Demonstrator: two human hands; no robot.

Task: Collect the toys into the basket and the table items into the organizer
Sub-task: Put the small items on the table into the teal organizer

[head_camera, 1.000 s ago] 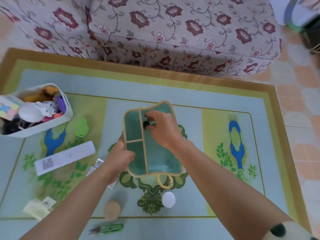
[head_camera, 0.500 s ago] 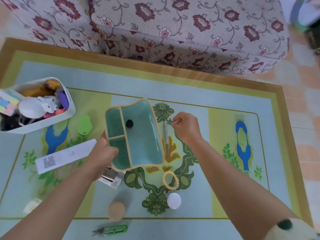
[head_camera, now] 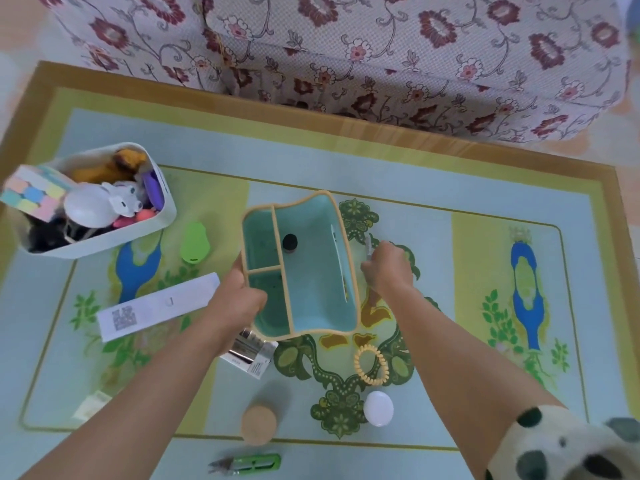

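Note:
A teal organizer (head_camera: 313, 306) with a tan rim sits mid-table, with a small black-capped bottle (head_camera: 290, 242) inside its large compartment. My left hand (head_camera: 239, 299) grips its left rim. My right hand (head_camera: 388, 266) is closed around a thin pen (head_camera: 368, 245) just right of the organizer. A white basket (head_camera: 152, 220) full of toys stands at the far left. On the table lie a yellow coil hair tie (head_camera: 370, 365), a white round lid (head_camera: 378, 408), a cork lid (head_camera: 259, 424), green clippers (head_camera: 249, 465), a white remote (head_camera: 157, 311), a green oval item (head_camera: 194, 242) and a small packet (head_camera: 251, 355).
A floral sofa (head_camera: 346, 46) stands right behind the table's far wooden edge (head_camera: 311, 116). A paper slip (head_camera: 90, 405) lies near the front left. Tiled floor shows at the right.
My right hand left the organizer, where it set the small bottle, and closed on the pen to its right. My left hand shifted the organizer slightly to the left.

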